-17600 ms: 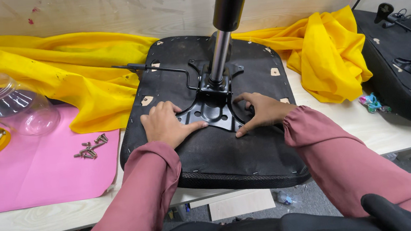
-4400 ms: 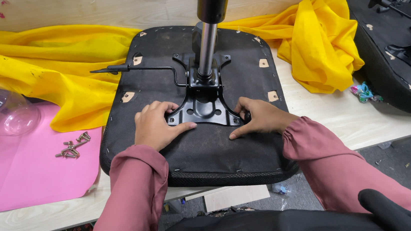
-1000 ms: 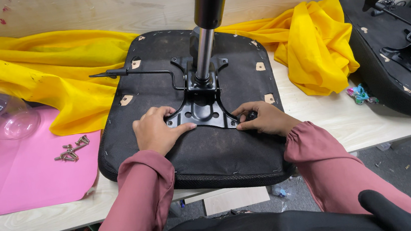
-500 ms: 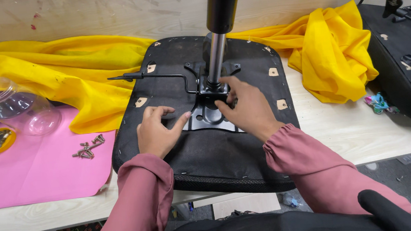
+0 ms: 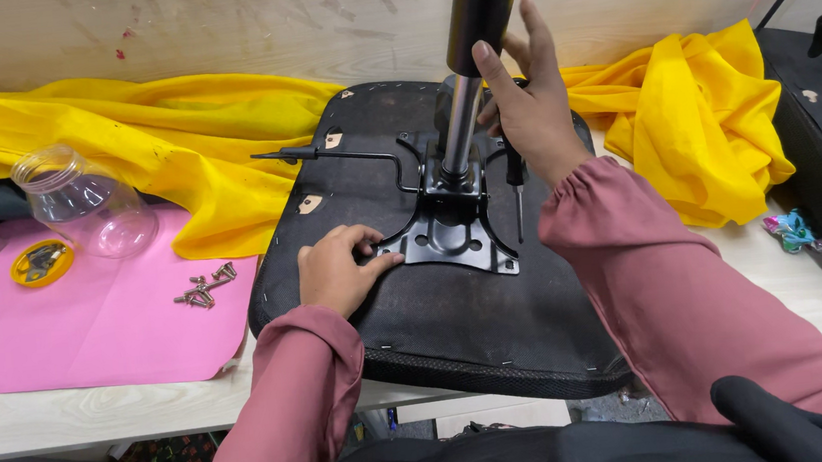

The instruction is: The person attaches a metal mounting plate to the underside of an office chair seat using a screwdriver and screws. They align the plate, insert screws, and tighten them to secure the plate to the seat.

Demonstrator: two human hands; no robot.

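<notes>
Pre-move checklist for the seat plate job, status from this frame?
1. Left hand on the mounting plate edge: ok.
2. Right hand on the gas cylinder: ok, fingers look loose.
3. Seat base flat on the bench: ok, front edge overhangs.
4. Loose screws within reach on the pink sheet: ok.
5. Screws seated in the plate holes: cannot tell.
6. Side lever unobstructed: ok.
</notes>
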